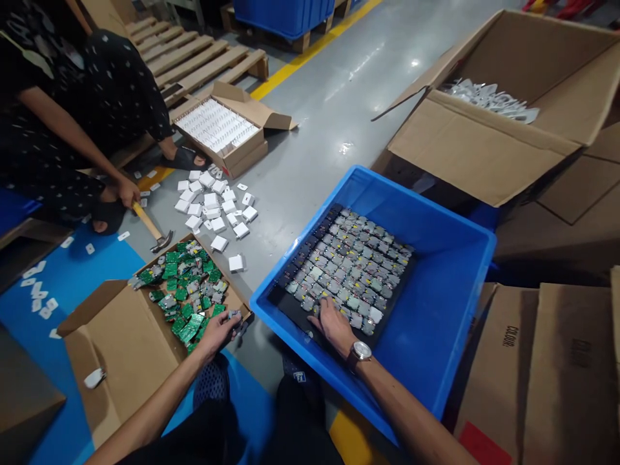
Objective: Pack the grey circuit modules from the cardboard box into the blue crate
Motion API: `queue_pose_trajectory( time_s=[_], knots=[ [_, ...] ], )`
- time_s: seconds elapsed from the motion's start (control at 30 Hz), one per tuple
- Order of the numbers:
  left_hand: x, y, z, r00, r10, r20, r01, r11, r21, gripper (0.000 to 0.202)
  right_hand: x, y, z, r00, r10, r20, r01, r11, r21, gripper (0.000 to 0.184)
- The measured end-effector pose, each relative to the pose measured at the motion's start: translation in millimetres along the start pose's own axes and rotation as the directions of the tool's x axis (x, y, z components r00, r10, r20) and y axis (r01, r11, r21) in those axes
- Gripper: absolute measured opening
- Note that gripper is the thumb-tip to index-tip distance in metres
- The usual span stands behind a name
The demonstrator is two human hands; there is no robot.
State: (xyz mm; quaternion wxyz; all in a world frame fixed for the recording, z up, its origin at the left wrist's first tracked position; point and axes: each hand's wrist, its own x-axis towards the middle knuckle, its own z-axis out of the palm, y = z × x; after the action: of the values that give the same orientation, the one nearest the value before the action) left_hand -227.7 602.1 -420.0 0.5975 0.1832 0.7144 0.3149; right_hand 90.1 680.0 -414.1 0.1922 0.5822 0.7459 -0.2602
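Note:
My left hand [217, 334] is closed on a small grey circuit board [234, 316], above the near right corner of a shallow cardboard box [241, 303]. Loose green and grey circuit boards [181, 294] lie heaped in that box. Inside a blue plastic bin [448, 248], my right hand [336, 326] is at the near edge of a black tray [296, 309], its thumb and fingers around a grey board there. Rows of grey circuit boards [351, 261] with yellow parts fill much of the tray. The fingertips partly hide the board under my right hand.
Another person's hand [128, 192] holds a hammer [157, 239] at the left. White casings [212, 200] lie scattered on the floor, near a carton [232, 161] packed with white pieces. A large open carton [479, 142] and closed cartons [557, 361] flank the bin's right side.

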Motion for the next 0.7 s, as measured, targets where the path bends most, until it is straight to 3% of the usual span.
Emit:
queue_pose_trajectory(
  time_s=[0.17,0.4,0.7],
  knots=[
    [-2,1,0.0,1.000,-0.004,-0.005,0.004,1.000,0.000,0.059,6,-2,1,0.996,-0.083,0.039,0.085,0.995,-0.044,0.048],
    [1,-1,-1.5,1.000,-0.009,-0.003,0.009,1.000,-0.006,0.058,7,-6,11,0.999,0.044,-0.011,-0.044,0.999,0.020,0.038],
    [0,0,-2.3,1.000,-0.028,0.001,0.028,1.000,0.001,0.059,2,2,14,0.995,0.034,-0.089,-0.025,0.995,0.101,0.033]
  ],
)
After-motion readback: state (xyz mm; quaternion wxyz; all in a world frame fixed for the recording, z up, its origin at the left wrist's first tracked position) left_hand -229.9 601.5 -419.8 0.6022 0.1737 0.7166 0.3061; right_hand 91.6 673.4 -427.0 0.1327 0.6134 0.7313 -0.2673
